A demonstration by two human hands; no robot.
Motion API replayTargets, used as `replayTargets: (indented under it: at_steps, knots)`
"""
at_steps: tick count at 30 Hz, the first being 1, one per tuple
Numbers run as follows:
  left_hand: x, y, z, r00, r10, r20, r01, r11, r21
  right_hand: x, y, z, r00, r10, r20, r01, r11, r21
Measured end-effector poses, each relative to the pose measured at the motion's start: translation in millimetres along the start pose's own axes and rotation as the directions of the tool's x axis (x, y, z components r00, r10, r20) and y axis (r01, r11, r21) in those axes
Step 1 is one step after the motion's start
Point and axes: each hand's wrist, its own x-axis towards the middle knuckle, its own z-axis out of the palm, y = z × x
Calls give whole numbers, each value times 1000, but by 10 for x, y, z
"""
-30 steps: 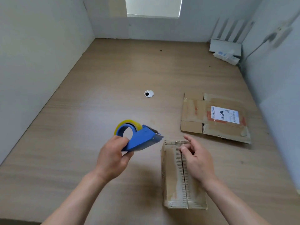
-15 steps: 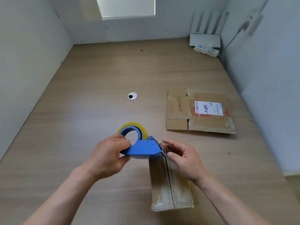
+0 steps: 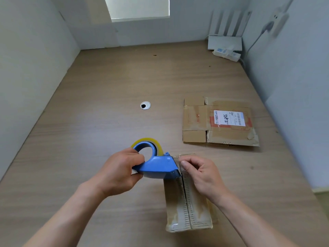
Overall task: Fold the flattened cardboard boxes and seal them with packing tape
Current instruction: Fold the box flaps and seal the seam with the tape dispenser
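A folded cardboard box (image 3: pixel 188 209) lies on the wooden table (image 3: pixel 89 139), its two top flaps meeting along a centre seam. My left hand (image 3: pixel 119 173) grips a blue tape dispenser (image 3: pixel 158 165) holding a roll of yellowish clear tape; its cutting end sits over the box's far end. My right hand (image 3: pixel 203 175) is right at the dispenser's mouth, thumb and fingers curled and pinching what looks like the tape end over the far part of the seam. A flattened cardboard box (image 3: pixel 199 123) with a white shipping label lies further back on the right.
A round cable hole (image 3: pixel 145 105) sits mid-table. White partition walls close in the left, back and right sides. A white router (image 3: pixel 224 42) and a power strip (image 3: pixel 227 53) occupy the far right corner, with a cable running up the right wall.
My left hand brought the dispenser rightward and down onto the box's far end. My right hand lifted off the box top and moved to the dispenser's mouth, fingers closing there.
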Motion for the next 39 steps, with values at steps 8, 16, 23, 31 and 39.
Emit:
replayTargets:
  at_steps: [8,16,23,31,39]
  knots:
    - [-60,-59,-52,988,-113,103,123,988,-94,-26,26,85,987,-101,-123,75,977,-199]
    - [-272,-406,-284,930,-343,128,363,910,-202,60,32,88,947,22,-319,-63,991,-118]
    - [152,-306,-166,865,-450,224,496,836,-236,290,34,-8,879,268,-394,-323,943,-79]
    - [288,-299,-230,807,-518,283,580,786,-214,307,73,9,876,241,-418,-348,916,-201]
    - [331,-229,-223,793,-527,306,596,776,-207,168,214,56,871,304,-385,-399,896,-195]
